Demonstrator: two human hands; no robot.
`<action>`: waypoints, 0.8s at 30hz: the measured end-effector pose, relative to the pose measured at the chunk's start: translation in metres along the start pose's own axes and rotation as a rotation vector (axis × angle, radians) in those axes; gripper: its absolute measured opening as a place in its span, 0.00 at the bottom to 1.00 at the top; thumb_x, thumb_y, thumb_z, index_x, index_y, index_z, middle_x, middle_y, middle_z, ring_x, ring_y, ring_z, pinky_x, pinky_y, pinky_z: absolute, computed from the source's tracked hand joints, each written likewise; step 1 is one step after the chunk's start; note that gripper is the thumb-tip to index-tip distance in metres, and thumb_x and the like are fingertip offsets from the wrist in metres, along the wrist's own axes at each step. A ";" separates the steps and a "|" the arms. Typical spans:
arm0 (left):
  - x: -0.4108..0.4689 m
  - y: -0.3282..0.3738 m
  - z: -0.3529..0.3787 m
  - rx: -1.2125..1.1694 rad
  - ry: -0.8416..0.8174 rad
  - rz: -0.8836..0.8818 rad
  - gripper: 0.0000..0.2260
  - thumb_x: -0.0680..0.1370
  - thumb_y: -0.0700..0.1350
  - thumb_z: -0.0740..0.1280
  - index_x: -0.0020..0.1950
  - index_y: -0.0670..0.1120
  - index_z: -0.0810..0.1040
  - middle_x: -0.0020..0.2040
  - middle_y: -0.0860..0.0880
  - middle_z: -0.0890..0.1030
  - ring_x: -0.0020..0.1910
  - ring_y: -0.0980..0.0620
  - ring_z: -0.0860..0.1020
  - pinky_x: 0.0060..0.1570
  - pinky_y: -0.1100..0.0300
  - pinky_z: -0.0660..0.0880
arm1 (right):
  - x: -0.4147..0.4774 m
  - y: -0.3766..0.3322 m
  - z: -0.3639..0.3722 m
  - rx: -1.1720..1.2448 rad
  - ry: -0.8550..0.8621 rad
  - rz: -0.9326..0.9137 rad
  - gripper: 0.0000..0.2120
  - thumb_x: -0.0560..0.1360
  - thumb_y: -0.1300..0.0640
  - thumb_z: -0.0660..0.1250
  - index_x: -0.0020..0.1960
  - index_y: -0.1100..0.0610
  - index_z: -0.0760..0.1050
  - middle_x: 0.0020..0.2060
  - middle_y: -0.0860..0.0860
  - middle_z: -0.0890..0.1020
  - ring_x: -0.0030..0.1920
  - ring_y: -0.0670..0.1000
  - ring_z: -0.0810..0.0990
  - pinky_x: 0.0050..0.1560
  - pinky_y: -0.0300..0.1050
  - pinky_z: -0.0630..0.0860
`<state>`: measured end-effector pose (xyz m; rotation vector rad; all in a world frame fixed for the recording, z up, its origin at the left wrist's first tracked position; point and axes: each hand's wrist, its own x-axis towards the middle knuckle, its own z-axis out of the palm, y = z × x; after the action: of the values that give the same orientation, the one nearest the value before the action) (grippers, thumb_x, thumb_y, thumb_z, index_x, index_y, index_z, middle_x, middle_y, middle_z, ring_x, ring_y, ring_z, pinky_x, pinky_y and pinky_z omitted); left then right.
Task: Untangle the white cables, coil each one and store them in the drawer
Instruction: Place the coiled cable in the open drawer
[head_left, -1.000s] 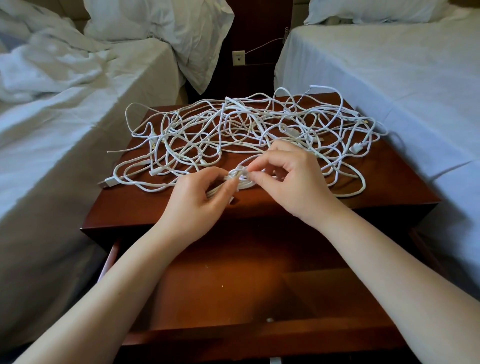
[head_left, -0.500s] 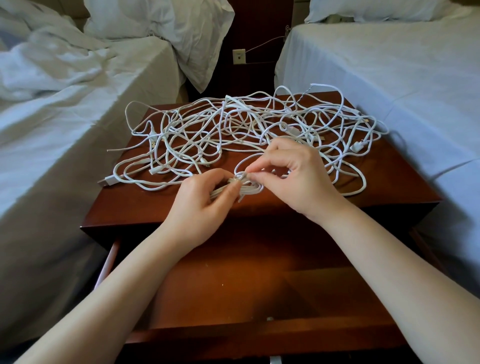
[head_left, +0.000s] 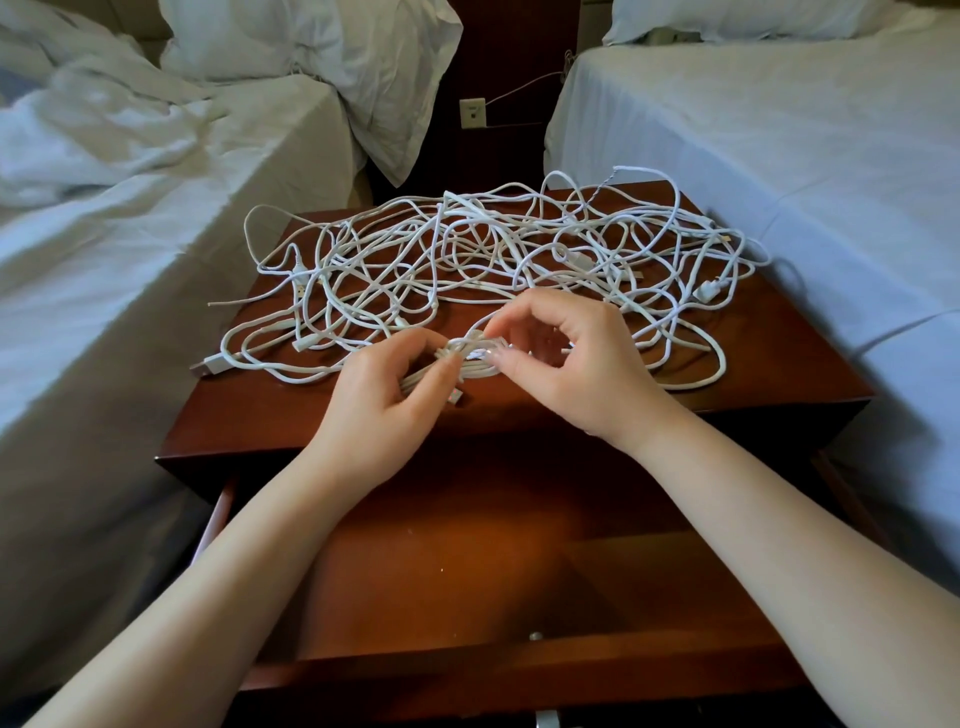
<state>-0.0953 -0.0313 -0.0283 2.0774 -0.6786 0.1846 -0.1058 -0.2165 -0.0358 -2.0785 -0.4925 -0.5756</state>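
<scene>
- Small coiled bundle of white cable (head_left: 470, 361): it sits at the 6 o'clock edge of the tangle, just above the tabletop and between your two hands.
- Your left hand (head_left: 382, 400): fingers and thumb are curled round the 9 o'clock end of the bundle, gripping it.
- Your right hand (head_left: 576, 369): thumb and forefinger pinch a strand at the 3 o'clock end of the bundle; the other fingers arch above it.
- Loose tangle of thin white cables (head_left: 467, 254): it spreads across the tabletop from 9 to 3 o'clock, with loops crossing one another and a flat plug (head_left: 205, 366) lying at 8 o'clock.
- Dark red-brown wooden nightstand (head_left: 249, 421): it carries the tangle.
- Matching wooden drawer (head_left: 441, 571): pulled out at 6 o'clock under your forearms, its floor showing.
- White-sheeted bed (head_left: 130, 249): at 9 o'clock, rumpled.
- Second white-sheeted bed (head_left: 779, 130): at 3 o'clock, smooth.
- Cream wall socket (head_left: 472, 113): at 12 o'clock, between the beds.
</scene>
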 end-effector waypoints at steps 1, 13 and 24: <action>0.000 0.000 0.000 0.001 -0.003 0.004 0.11 0.80 0.42 0.64 0.40 0.55 0.75 0.29 0.62 0.76 0.28 0.61 0.72 0.29 0.71 0.65 | 0.000 -0.001 0.000 0.017 -0.001 -0.002 0.01 0.73 0.61 0.71 0.45 0.59 0.81 0.34 0.51 0.79 0.35 0.50 0.76 0.35 0.38 0.73; 0.000 0.000 -0.002 -0.003 -0.029 0.110 0.05 0.76 0.45 0.63 0.42 0.53 0.76 0.31 0.63 0.76 0.29 0.61 0.72 0.31 0.73 0.65 | 0.000 -0.001 0.000 0.025 -0.064 0.064 0.06 0.74 0.58 0.72 0.51 0.56 0.79 0.38 0.51 0.78 0.36 0.50 0.76 0.35 0.38 0.73; -0.004 -0.002 0.001 -0.128 -0.039 0.079 0.13 0.76 0.46 0.64 0.58 0.47 0.66 0.36 0.52 0.78 0.30 0.60 0.75 0.33 0.70 0.69 | 0.000 -0.007 -0.012 0.028 -0.194 0.197 0.04 0.77 0.57 0.69 0.51 0.52 0.81 0.42 0.46 0.82 0.43 0.43 0.78 0.41 0.33 0.72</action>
<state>-0.0981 -0.0300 -0.0320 1.9374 -0.7767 0.1416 -0.1122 -0.2230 -0.0251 -2.1365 -0.3969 -0.2516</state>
